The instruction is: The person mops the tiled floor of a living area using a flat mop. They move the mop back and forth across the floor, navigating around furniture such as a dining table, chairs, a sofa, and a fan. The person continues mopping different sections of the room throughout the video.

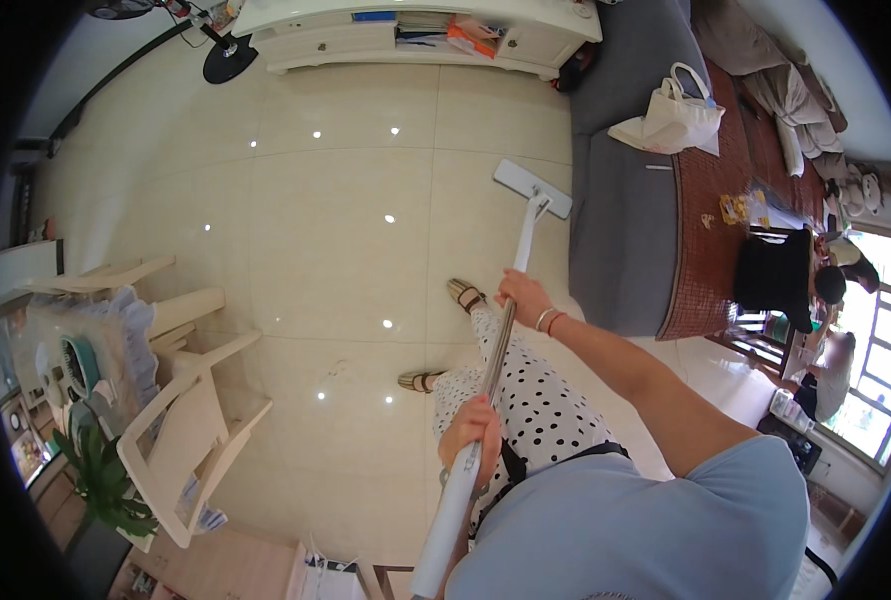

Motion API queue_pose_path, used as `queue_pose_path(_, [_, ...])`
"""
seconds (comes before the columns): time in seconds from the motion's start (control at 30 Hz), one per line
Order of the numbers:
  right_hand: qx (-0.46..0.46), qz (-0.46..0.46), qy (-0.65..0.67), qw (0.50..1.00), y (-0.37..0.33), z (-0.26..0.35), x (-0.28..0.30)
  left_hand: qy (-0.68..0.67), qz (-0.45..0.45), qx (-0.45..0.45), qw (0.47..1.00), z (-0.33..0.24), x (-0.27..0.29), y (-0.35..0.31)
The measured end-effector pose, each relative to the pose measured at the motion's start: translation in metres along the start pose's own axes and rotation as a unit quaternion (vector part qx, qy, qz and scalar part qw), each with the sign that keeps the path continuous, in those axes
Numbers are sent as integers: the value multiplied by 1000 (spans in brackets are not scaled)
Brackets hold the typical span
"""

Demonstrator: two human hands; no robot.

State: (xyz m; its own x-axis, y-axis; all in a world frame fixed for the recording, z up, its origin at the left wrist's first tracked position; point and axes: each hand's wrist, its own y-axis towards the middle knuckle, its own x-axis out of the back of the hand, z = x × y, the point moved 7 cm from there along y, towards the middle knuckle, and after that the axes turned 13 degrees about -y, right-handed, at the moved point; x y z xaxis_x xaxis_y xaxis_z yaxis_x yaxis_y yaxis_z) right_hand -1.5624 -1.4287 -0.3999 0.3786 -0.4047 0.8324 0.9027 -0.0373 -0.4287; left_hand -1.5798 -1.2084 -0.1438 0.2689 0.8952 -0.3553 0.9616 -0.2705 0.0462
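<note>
A flat mop point(459, 490) runs slantwise from the lower edge up to the floor beside the sofa. Its white rectangular head point(518, 180) lies on the tiles, close to the sofa's lower edge. My right hand point(526, 300) is wrapped round the pole about midway, with bracelets on the wrist. Lower on the pole, near the thick white grip and in front of my waist, my left hand point(471, 435) is closed round it. Most of my left forearm is hidden behind the handle. My sandalled feet stand on the floor left of the pole.
A grey sofa point(621, 240) with a red-brown mat point(701, 230) and a white tote bag point(676, 118) borders the right. Wooden chairs point(181, 450) and a plant point(106, 480) stand left. A white cabinet point(356, 48) and fan base point(231, 60) are ahead. Two people sit far right.
</note>
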Motion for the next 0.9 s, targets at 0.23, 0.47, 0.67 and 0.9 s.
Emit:
queue_pose_path(0.23, [-9, -26, 42, 999, -84, 111, -58, 16, 36, 40, 998, -68, 74, -81])
queue_pose_path(0.47, [61, -21, 88, 994, -108, 255, -106, 41, -18, 58, 997, -157, 170, -130])
queue_pose_path(0.67, [188, 80, 97, 974, -135, 390, -140, 124, -110, 40, 985, -238, 223, -186])
queue_pose_path(0.9, [316, 136, 219, 913, -157, 470, -153, 212, -66, 1, 975, -287, 190, -191])
